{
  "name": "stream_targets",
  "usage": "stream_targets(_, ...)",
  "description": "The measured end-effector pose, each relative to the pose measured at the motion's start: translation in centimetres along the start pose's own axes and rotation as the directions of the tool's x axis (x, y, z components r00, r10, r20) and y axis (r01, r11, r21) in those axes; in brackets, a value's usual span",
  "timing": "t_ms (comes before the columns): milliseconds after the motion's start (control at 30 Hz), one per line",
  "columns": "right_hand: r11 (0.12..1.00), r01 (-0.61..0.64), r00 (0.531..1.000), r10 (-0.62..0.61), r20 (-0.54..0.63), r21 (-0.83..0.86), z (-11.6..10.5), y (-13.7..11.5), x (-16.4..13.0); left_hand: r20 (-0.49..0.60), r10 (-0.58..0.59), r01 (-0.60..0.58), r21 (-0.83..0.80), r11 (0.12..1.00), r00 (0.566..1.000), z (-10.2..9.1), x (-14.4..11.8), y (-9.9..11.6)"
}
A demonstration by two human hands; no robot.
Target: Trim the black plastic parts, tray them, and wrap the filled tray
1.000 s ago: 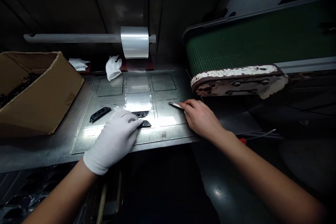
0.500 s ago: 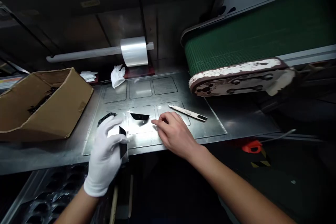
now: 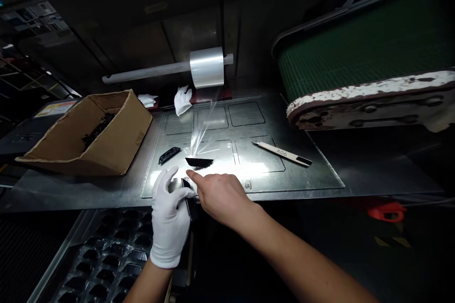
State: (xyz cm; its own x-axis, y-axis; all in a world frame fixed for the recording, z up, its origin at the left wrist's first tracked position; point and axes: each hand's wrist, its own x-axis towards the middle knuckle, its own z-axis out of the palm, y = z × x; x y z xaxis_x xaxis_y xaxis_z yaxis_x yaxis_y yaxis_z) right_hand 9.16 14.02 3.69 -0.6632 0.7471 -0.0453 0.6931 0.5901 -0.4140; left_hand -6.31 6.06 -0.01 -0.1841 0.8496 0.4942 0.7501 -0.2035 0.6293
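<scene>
My left hand [image 3: 171, 218], in a white glove, grips a dark, glossy black plastic piece [image 3: 191, 206] between thumb and fingers at the table's front edge. Beside it is my bare right hand [image 3: 222, 196], its index finger reaching toward the piece's upper end and the other fingers curled under. Whatever those fingers hold is hidden. Just beyond the fingertips a second black piece [image 3: 199, 162] lies on a clear plate [image 3: 220, 184]. A third, slotted black piece [image 3: 169, 155] rests further left. Tweezers [image 3: 282, 152] marked A06 lie to the right.
A cardboard box [image 3: 131, 137] with black parts stands at left. Behind the plate, a roll of clear film [image 3: 207, 67] sits on a rod, with a shiny strip [image 3: 203, 128] below it. A green conveyor belt [image 3: 337, 52] juts in at right. Trays [image 3: 103, 260] lie below left.
The view has shifted, so the bench appears further right. My right hand has come from the plate to beside my left hand and the black piece. A shiny film strip now shows near the middle piece.
</scene>
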Motion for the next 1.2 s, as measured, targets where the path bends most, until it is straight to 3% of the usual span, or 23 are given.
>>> stream_targets(200, 0.996, -0.021, 0.998, 0.026, 0.064, -0.088, -0.6, -0.7, 0.7, -0.014, -0.001, 0.002, 0.078, 0.997, 1.000, -0.3, -0.5, -0.4)
stream_targets(433, 0.994, -0.049, 0.995, 0.056, 0.078, -0.095, 0.2, -0.4, 1.1, -0.128, -0.063, 0.043, -0.150, 0.988, 0.990, -1.0, -0.8, -1.6)
stream_targets(567, 1.000, -0.021, 0.998, 0.022, 0.054, -0.018, -0.1, -0.9, 0.0, -0.208, -0.126, 0.067, -0.271, 0.960, 0.970, -2.0, -1.6, -1.6)
stream_targets(633, 0.980, 0.006, 0.999, -0.013, 0.035, 0.199, 0.3, -1.8, -1.2, -0.263, -0.187, 0.072, -0.393, 0.917, 0.947, -2.4, -2.3, -0.9)
stream_targets(667, 0.923, 0.008, 0.998, -0.028, 0.049, 0.384, 0.7, -2.4, -1.8, -0.284, -0.205, 0.063, -0.437, 0.897, 0.937, -2.5, -2.6, -0.4)
stream_targets(700, 0.807, -0.012, 0.996, -0.043, 0.079, 0.591, 1.3, -3.0, -2.5, -0.295, -0.208, 0.052, -0.461, 0.886, 0.933, -2.6, -3.0, 0.0)
stream_targets(767, 0.435, -0.124, 0.984, -0.060, 0.166, 0.892, 3.1, -4.0, -3.6, -0.280, -0.187, 0.042, -0.452, 0.891, 0.942, -2.7, -3.9, 0.7)
stream_targets(833, 0.132, -0.238, 0.968, -0.049, 0.246, 0.962, 5.1, -4.6, -4.3, -0.235, -0.171, 0.060, -0.415, 0.908, 0.957, -2.8, -4.8, 0.7)
stream_targets(900, -0.008, -0.301, 0.953, -0.022, 0.301, 0.954, 6.8, -4.7, -4.8, -0.189, -0.172, 0.090, -0.379, 0.921, 0.967, -3.0, -5.9, 0.2)
stream_targets(967, -0.023, -0.348, 0.937, -0.021, 0.347, 0.937, 7.9, -4.5, -5.5, -0.108, -0.245, 0.187, -0.381, 0.905, 0.964, -3.6, -6.9, -0.3)
stream_targets(1033, 0.048, -0.360, 0.933, -0.004, 0.361, 0.932, 8.7, -4.1, -6.2, 0.008, -0.402, 0.370, -0.408, 0.835, 0.916, -4.5, -8.1, -0.5)
stream_targets(1067, 0.113, -0.357, 0.933, 0.002, 0.359, 0.927, 9.2, -3.9, -6.4, 0.081, -0.495, 0.481, -0.413, 0.773, 0.865, -4.9, -8.8, -0.6)
stream_targets(1133, 0.284, -0.343, 0.927, -0.049, 0.371, 0.895, 10.8, -3.3, -6.7, 0.224, -0.644, 0.674, -0.378, 0.635, 0.732, -5.6, -10.3, -0.9)
stream_targets(1200, 0.451, -0.322, 0.884, -0.172, 0.435, 0.832, 13.1, -3.2, -6.7, 0.342, -0.741, 0.813, -0.318, 0.487, 0.577, -6.2, -12.5, -1.6)
